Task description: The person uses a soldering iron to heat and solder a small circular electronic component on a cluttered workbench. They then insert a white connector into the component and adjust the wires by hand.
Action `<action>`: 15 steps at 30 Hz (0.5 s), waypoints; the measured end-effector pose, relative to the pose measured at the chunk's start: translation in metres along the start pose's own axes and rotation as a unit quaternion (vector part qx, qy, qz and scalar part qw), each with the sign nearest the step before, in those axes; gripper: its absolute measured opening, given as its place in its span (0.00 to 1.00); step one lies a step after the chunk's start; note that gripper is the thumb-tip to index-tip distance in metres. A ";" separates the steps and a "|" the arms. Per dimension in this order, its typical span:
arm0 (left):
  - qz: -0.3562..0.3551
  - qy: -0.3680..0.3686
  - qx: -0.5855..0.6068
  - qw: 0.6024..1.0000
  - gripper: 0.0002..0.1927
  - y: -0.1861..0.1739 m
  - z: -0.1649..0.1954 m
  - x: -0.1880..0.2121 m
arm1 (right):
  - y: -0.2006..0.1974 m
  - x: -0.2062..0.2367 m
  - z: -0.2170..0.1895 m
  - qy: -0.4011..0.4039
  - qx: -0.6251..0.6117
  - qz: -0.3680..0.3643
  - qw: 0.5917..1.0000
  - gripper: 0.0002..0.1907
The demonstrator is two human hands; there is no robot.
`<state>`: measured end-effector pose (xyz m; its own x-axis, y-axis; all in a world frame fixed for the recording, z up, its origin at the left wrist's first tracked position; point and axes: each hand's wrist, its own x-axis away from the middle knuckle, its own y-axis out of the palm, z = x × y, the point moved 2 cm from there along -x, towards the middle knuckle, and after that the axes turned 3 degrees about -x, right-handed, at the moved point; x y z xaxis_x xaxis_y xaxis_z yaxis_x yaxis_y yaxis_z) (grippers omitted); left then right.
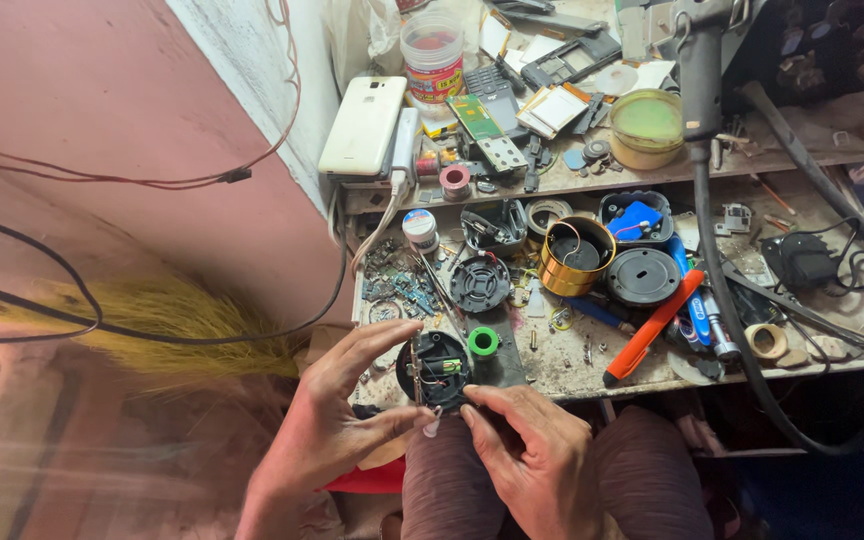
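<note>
— What's he got hold of?

— A round black part [436,368], pinched between the left hand [337,420] and the right hand [532,450], fingers closed on its rim.

— Where is it?

— At the workbench's [572,365] front edge, just beside the green ring [483,341], with the gold cylinder [576,256] farther back.

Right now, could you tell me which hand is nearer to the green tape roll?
Right. The right hand sits just below the green tape roll, at the black round part; the left hand is farther off, to its lower left.
</note>
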<state>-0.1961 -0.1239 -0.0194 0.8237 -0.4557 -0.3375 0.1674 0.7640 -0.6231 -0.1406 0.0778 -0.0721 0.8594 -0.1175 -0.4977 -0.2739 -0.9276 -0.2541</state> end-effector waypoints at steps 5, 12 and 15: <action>0.015 -0.002 -0.038 0.999 0.41 0.001 -0.001 -0.002 | 0.000 0.000 0.002 0.010 -0.029 0.015 0.999 0.10; 0.001 0.007 -0.060 0.998 0.40 0.003 0.005 -0.011 | -0.002 -0.002 0.003 -0.010 -0.020 0.004 1.000 0.10; -0.015 0.003 -0.069 0.997 0.40 0.002 0.009 -0.014 | -0.001 -0.001 0.004 0.001 -0.020 0.007 1.000 0.10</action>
<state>-0.2026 -0.1119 -0.0092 0.8161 -0.4809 -0.3205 0.1158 0.6793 -0.7247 -0.1432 0.0804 -0.0748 0.8560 -0.1319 -0.5000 -0.2697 -0.9389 -0.2141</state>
